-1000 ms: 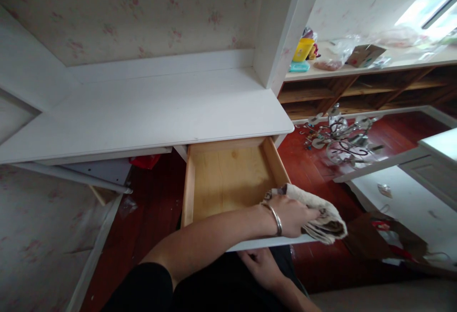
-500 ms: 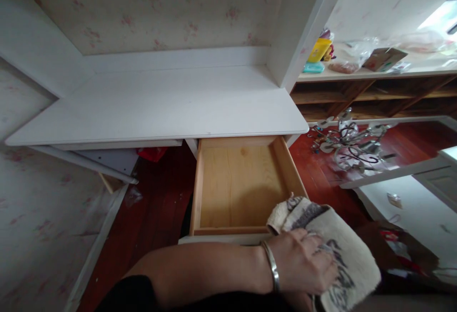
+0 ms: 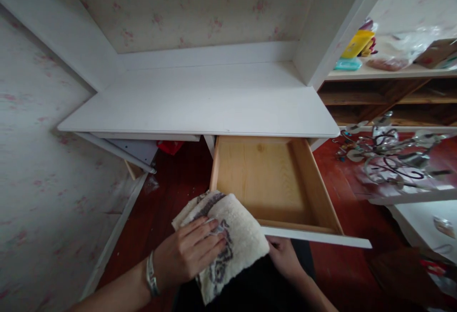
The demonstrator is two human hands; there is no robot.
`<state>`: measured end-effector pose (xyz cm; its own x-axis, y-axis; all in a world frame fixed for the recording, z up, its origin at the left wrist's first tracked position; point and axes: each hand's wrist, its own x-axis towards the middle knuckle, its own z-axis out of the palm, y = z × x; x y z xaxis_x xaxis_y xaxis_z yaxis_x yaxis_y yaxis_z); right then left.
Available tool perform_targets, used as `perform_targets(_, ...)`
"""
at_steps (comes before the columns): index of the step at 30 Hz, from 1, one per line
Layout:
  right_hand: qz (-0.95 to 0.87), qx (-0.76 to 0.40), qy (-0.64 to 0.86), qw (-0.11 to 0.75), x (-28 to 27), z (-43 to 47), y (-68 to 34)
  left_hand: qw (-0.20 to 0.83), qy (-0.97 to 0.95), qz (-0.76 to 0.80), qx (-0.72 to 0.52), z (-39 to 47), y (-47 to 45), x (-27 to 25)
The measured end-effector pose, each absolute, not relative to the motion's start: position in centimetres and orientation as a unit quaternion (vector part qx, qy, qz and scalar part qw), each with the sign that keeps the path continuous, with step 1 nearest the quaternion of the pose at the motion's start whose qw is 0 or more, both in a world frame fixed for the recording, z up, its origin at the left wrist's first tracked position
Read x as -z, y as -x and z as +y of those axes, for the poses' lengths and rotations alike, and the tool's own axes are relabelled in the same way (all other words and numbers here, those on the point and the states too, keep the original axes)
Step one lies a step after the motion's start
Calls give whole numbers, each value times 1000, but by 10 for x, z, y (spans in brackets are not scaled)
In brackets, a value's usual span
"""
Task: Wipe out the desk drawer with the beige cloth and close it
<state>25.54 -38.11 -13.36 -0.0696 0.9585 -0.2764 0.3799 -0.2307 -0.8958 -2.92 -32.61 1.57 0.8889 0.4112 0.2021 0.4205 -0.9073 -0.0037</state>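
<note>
My left hand (image 3: 191, 250), with a silver bracelet at the wrist, grips a folded cream towel (image 3: 246, 231) with a dark pattern. The towel lies against the left front corner of the pulled-out wooden drawer (image 3: 264, 179) and covers part of its white front (image 3: 321, 237). Nothing lies on the visible drawer bottom. My right hand (image 3: 285, 257) is closed at the drawer front, just right of the towel; its fingertips are partly hidden there. Above the drawer is the white desk top (image 3: 200, 102).
On the red wooden floor (image 3: 339, 198) at the right lies a metal chandelier (image 3: 396, 155). A low shelf unit (image 3: 357, 95) behind it carries a yellow container (image 3: 359, 43) and plastic bags. A white panel (image 3: 421, 221) lies at the right. Floral wallpaper (image 3: 32, 160) covers the left wall.
My left hand has carried the towel from the drawer's right front corner to its left one. My right hand has come into clearer view at the drawer front. The view has shifted left.
</note>
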Motion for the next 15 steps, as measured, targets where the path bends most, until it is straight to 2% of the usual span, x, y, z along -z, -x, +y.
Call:
perform_targets(7, -542, -492, 600, 323, 137, -362, -255, 60, 965, -203, 153, -312, 59, -13)
perform_targets(12, -542, -487, 599, 332, 132, -354, -254, 0, 964, -207, 167, -297, 36, 1)
perform_targets(15, -564, -446, 600, 350, 135, -356, -257, 5, 966, -189, 178, -289, 3, 10)
